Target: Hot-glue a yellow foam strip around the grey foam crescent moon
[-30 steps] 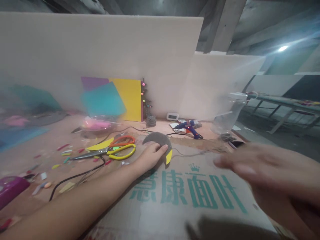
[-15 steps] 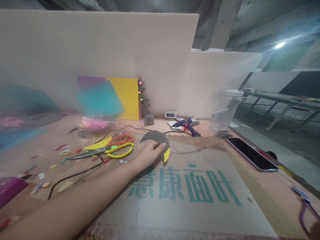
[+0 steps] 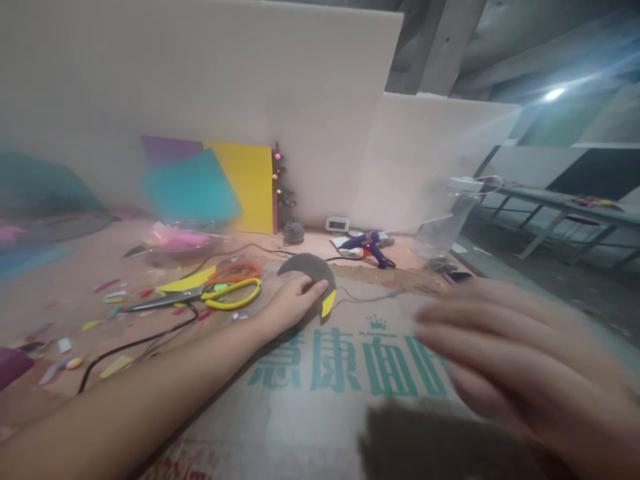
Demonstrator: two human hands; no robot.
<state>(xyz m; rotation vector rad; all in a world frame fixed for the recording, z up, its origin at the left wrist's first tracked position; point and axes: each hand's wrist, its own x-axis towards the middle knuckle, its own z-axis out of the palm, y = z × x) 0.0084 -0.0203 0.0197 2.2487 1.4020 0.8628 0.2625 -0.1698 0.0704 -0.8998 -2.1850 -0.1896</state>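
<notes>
My left hand (image 3: pixel 295 303) grips a dark grey crescent-shaped piece (image 3: pixel 313 265) low over the work sheet, the thumb lying along it and the other fingers partly hidden. A yellow strip (image 3: pixel 328 303) shows at the crescent's lower right end. At the right, my right hand (image 3: pixel 525 363) is up close to the camera and blurred by motion. Its fingers look stretched out, and I see nothing in them. Beneath both hands lies a pale sheet (image 3: pixel 330 420) with green lettering. Scissors (image 3: pixel 200 293) with orange and yellow handles rest left of the crescent, on a yellow piece (image 3: pixel 190 279).
Behind the crescent lies a blue glue gun (image 3: pixel 373 248), near a small white digital display (image 3: pixel 337 224). A clear plastic jug (image 3: pixel 440 223) stands at the back right. Coloured sheets (image 3: pixel 250 187) lean on the back wall. Scraps (image 3: pixel 120 295) and a black cable (image 3: pixel 135 347) cover the left side.
My right hand has come in from the lower right edge and now covers most of the phone. My left hand keeps its hold on the crescent. The view has shifted slightly.
</notes>
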